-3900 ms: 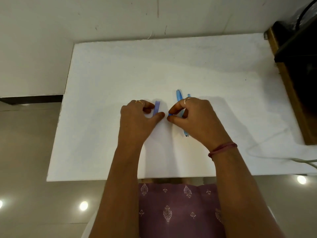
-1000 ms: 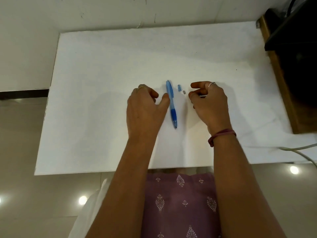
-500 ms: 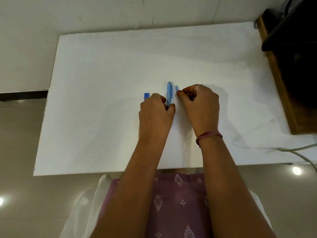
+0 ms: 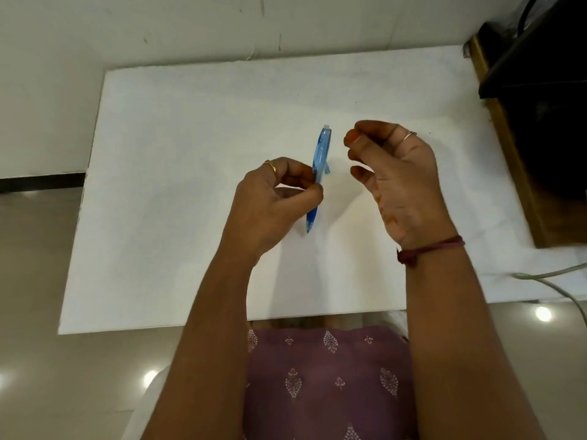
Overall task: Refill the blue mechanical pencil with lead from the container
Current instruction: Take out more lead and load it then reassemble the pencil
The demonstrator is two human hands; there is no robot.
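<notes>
Left hand [image 4: 273, 198]: pinches the long blue plastic mechanical pencil [image 4: 318, 176], top end up, ready for lead.
Right hand [image 4: 394, 179]: fingertips pinched together; lead too thin to see.

We find no readable text, label, brand, number or sign anywhere, neither on the blue mechanical pencil [image 4: 320, 166] nor on the white table [image 4: 190, 185].
</notes>
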